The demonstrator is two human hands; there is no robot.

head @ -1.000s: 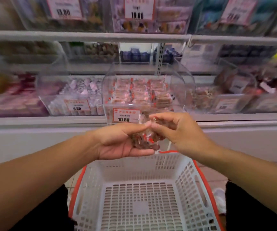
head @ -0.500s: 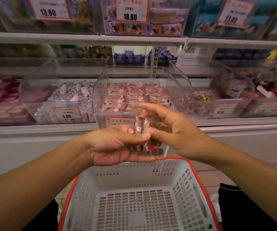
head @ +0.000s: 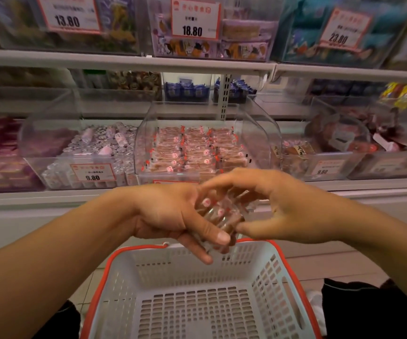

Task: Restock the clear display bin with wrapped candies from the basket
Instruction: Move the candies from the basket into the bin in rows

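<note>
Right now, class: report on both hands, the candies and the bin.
Left hand and right hand grip wrapped candies together. Above basket, short of clear bin. Nothing blocking.

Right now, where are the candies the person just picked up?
In the head view's middle, the wrapped candies sit between the left hand and right hand, above the basket.

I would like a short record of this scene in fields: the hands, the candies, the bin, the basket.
left hand: holds a stack of wrapped candies
right hand: fingers curled on the same stack
clear display bin: on the shelf behind the hands, candies in rows inside
basket: white with red rim, below the hands, no candies seen in it
price tag: 9.80, on the neighbouring bin at left
</note>
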